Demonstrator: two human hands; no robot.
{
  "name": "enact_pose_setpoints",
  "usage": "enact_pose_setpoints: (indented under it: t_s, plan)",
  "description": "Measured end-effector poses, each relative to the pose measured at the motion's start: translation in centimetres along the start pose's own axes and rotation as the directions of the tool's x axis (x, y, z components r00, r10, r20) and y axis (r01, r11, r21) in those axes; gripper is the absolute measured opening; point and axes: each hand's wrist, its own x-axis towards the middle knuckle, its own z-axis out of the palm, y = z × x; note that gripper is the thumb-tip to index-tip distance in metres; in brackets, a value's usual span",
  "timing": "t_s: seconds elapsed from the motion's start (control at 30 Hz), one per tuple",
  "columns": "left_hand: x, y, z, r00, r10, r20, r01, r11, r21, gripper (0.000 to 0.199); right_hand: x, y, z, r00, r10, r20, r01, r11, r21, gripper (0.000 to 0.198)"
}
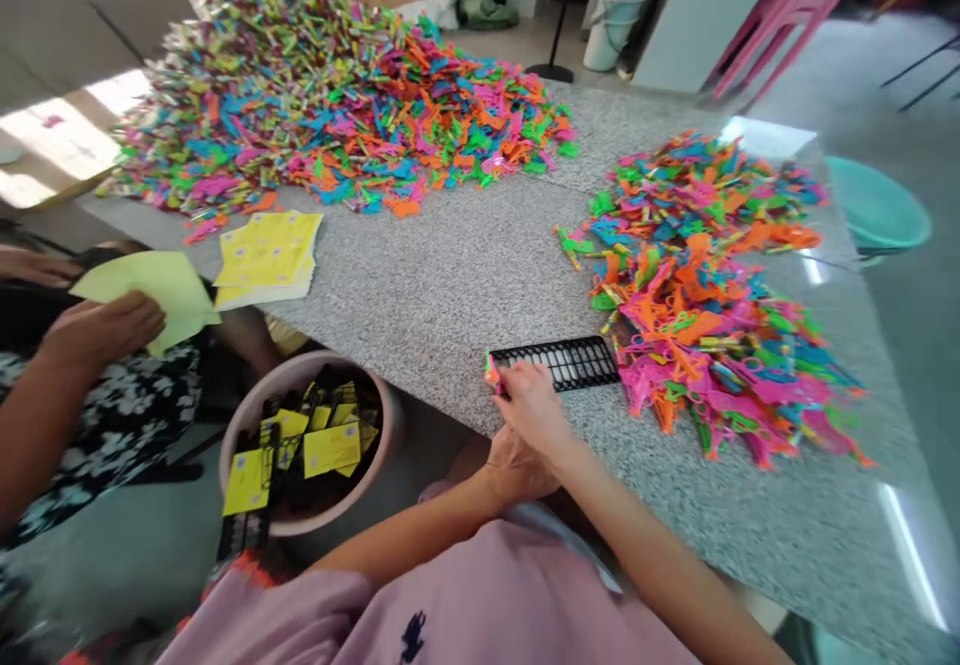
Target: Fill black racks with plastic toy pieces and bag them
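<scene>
Person's R hand is at the L end of a black plastic grid rack, fingers closed on a small pink-&-green plastic toy there; L hand sits low by the counter edge, partly behind the R wrist, so the two overlap in view, but can't tell if they touch, or if L grips anything, as its fingers are hidden. Rack lies flat nr the front edge, its R end right by a heap of bright plastic toys in pink, orange, green & blue; a 2nd toy heap adjoins behind. Much bigger toy pile spreads over the far L side, w/ a stack of yellow printed sheets in front of it. Below, L of the person, a round tub holds black racks & yellow cards. Far L, a co-worker's hand holds a pale yellow sheet; teal basin beyond the counter's R side, pink stools in bkgd
</scene>
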Motion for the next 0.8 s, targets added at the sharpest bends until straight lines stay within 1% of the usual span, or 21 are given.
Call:
enact_pose_setpoints:
  t_s: [0.03,0.1,0.13,0.2,0.27,0.3,0.33,0.4,0.43,0.47,0.53,0.63,0.67,0.73,0.77,0.8]
  plan:
    - [0.0,0.0,-0.5,1.000,0.011,-0.006,-0.011,1.000,0.001,0.037,0.0,0.0,0.0,1.000,-0.011,0.006,0.011,1.000,0.004,0.008]
    - [-0.6,0.0,-2.2,0.998,0.047,-0.033,-0.047,0.999,0.001,0.042,-0.1,0.5,-0.1,0.999,-0.036,0.002,0.036,0.996,0.077,0.007]
    - [-1.3,-0.1,-3.3,0.997,0.060,-0.057,-0.060,0.998,0.001,0.043,-0.4,0.9,-0.2,0.999,-0.042,-0.012,0.043,0.989,0.139,0.010]
    - [-3.0,-0.3,-5.8,0.990,0.073,-0.123,-0.074,0.997,-0.003,0.041,-1.2,2.1,-0.8,0.997,-0.043,-0.069,0.059,0.964,0.260,0.024]
    - [-4.7,-1.1,-7.8,0.971,0.022,-0.237,-0.025,1.000,-0.009,0.029,-2.2,3.5,-1.4,0.988,-0.040,-0.152,0.083,0.954,0.289,0.036]
    - [-5.1,-1.7,-8.5,0.950,-0.035,-0.310,0.031,0.999,-0.015,0.027,-2.8,4.2,-1.7,0.981,-0.049,-0.187,0.097,0.961,0.258,0.039]
    - [-5.1,-2.4,-9.0,0.920,-0.094,-0.379,0.093,0.995,-0.021,0.030,-3.3,4.7,-1.7,0.976,-0.070,-0.204,0.113,0.972,0.208,0.039]
    - [-4.0,-3.8,-9.4,0.872,-0.161,-0.463,0.162,0.986,-0.038,0.039,-4.2,5.3,-1.2,0.975,-0.124,-0.185,0.143,0.985,0.097,0.041]
    - [-3.1,-4.4,-9.3,0.864,-0.165,-0.477,0.165,0.985,-0.042,0.040,-4.6,5.3,-0.8,0.976,-0.139,-0.165,0.149,0.987,0.051,0.042]
    - [-2.2,-4.8,-9.3,0.866,-0.154,-0.477,0.152,0.987,-0.043,0.037,-5.0,5.1,-0.2,0.979,-0.139,-0.150,0.143,0.990,0.016,0.043]
    - [-0.9,-5.2,-9.1,0.882,-0.109,-0.459,0.106,0.994,-0.033,0.025,-5.8,4.3,0.9,0.983,-0.112,-0.144,0.109,0.994,-0.030,0.044]
    - [-0.9,-5.3,-9.1,0.885,-0.065,-0.460,0.071,0.997,-0.003,0.023,-6.8,2.9,1.6,0.984,-0.096,-0.147,0.088,0.994,-0.061,0.044]
    - [-1.3,-5.4,-9.2,0.882,-0.057,-0.468,0.069,0.998,0.010,0.023,-7.1,2.7,1.3,0.983,-0.114,-0.142,0.106,0.992,-0.063,0.044]
    - [-2.1,-5.6,-9.2,0.879,-0.043,-0.474,0.067,0.997,0.033,0.023,-7.4,2.9,0.1,0.978,-0.158,-0.137,0.153,0.987,-0.048,0.044]
    - [-2.5,-5.7,-9.1,0.880,-0.035,-0.474,0.064,0.997,0.044,0.023,-7.4,3.5,-0.8,0.976,-0.154,-0.153,0.149,0.988,-0.044,0.043]
    - [-2.7,-5.8,-9.0,0.881,-0.026,-0.472,0.059,0.997,0.054,0.023,-7.5,4.2,-1.8,0.977,-0.110,-0.181,0.103,0.993,-0.050,0.040]
